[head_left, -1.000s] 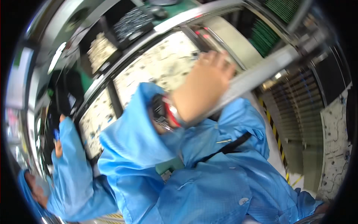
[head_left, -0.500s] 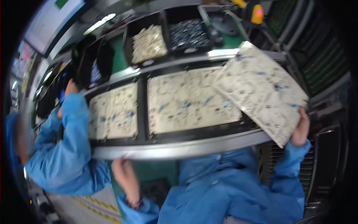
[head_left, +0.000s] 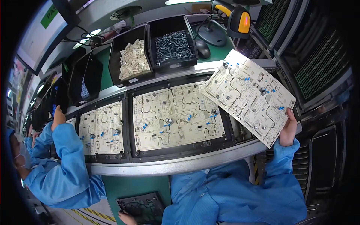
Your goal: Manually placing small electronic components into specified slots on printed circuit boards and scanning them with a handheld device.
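Note:
My right hand (head_left: 288, 129) grips the lower right edge of a pale circuit board (head_left: 251, 95) fitted with blue and black components. That board is tilted over the right end of the line, its left corner overlapping the board in the black carrier (head_left: 130, 129) in the middle. Low down, my left hand (head_left: 128, 218) has its fingers closed at the left edge of a black tray (head_left: 141, 207) with moulded recesses, which rests on a green surface. Part of that hand is cut off by the lower frame edge. Two similar pale boards (head_left: 178, 116) sit side by side in the middle carrier.
A metal rail (head_left: 187, 160) runs along the front. Behind stand a bin of white parts (head_left: 133, 60), a bin of dark parts (head_left: 174, 48), a mouse (head_left: 203, 49) and a yellow-black scanner (head_left: 240, 22). At left a co-worker's blue sleeve (head_left: 69, 150) reaches over the line.
My left hand has dropped from the front rail to the black tray. My right hand keeps hold of the circuit board. The whole view has shifted, and the picture is sharper.

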A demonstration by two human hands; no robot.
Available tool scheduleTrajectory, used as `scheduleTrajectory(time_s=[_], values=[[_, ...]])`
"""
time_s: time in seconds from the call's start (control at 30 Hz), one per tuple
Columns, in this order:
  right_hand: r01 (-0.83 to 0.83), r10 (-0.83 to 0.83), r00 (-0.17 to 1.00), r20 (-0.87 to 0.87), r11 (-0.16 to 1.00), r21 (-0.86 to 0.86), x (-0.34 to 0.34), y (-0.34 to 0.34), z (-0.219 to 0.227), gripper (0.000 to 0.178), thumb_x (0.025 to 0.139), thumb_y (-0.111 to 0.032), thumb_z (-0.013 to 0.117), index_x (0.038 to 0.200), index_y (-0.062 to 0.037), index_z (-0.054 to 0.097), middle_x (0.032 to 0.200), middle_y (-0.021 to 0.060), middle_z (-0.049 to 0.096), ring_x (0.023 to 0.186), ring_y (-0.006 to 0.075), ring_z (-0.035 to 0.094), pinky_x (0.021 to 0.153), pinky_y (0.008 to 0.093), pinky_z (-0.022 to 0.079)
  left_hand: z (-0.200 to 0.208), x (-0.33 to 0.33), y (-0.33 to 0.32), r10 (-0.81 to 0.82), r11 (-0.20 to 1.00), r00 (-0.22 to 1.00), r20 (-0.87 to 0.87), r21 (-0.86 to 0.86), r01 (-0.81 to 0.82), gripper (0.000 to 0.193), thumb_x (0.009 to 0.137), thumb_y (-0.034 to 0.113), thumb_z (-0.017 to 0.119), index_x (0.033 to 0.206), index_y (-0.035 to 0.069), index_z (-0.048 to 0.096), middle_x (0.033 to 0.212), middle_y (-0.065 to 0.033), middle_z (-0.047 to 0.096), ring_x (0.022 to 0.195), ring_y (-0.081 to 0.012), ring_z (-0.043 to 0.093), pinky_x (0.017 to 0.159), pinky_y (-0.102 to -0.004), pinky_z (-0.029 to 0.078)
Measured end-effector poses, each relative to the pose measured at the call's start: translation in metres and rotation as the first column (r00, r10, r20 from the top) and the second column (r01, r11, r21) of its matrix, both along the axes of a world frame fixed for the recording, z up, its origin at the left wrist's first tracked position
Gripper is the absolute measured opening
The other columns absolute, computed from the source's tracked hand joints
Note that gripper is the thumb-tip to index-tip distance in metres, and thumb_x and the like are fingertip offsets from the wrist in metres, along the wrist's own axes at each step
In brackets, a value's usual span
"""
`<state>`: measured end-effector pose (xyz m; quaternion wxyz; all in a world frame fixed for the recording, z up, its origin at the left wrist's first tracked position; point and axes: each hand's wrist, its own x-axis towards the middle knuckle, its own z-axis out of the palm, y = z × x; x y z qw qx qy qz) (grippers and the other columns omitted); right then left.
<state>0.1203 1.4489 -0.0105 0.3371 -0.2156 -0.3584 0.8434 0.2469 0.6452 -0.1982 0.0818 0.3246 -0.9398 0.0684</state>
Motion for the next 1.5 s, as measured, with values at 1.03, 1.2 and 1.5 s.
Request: scheduleTrajectory(time_s=[1.03, 1.2, 1.5], values=[[0.098, -0.068, 0.994, 0.082, 0.877, -0.470, 0.069, 0.015, 0.041, 0.048, 0.095, -0.027, 0.039, 0.136, -0.0011, 0.036, 0.140, 0.0124, 0.039, 0.129, 0.0287, 0.036, 0.110, 0.0436, 0.023, 0.328, -0.218, 0.404, -0.900, 0.022, -0.177, -0.397, -0.449, 0.893, 0.031, 0.074, 0.020, 0.067, 0.095, -0.002, 0.061, 0.084, -0.0117, 0.055, 0.065, -0.0220, 0.056, 0.054, -0.0303, 0.045], [-0.227, 0.161, 0.954, -0.254, 0.940, -0.254, 0.099, 0.031, 0.030, 0.047, 0.096, -0.024, 0.037, 0.138, -0.0031, 0.033, 0.142, 0.0132, 0.036, 0.131, 0.0311, 0.033, 0.110, 0.0483, 0.021, 0.314, -0.258, 0.479, -0.812, -0.047, -0.080, -0.578, -0.070, 0.996, 0.025, 0.080, 0.020, 0.065, 0.095, 0.003, 0.056, 0.081, -0.0106, 0.049, 0.059, -0.0292, 0.055, 0.052, -0.0371, 0.044], [-0.197, 0.108, 0.923, -0.370, 0.957, -0.211, 0.068, 0.022, 0.019, 0.043, 0.095, -0.023, 0.040, 0.132, -0.0005, 0.040, 0.134, 0.0150, 0.046, 0.124, 0.0305, 0.042, 0.107, 0.0459, 0.028, 0.315, -0.272, 0.523, -0.880, -0.255, -0.054, -0.471, 0.375, 0.891, 0.026, 0.083, 0.016, 0.063, 0.102, 0.000, 0.056, 0.096, -0.0157, 0.054, 0.087, -0.0362, 0.056, 0.072, -0.0384, 0.046]])
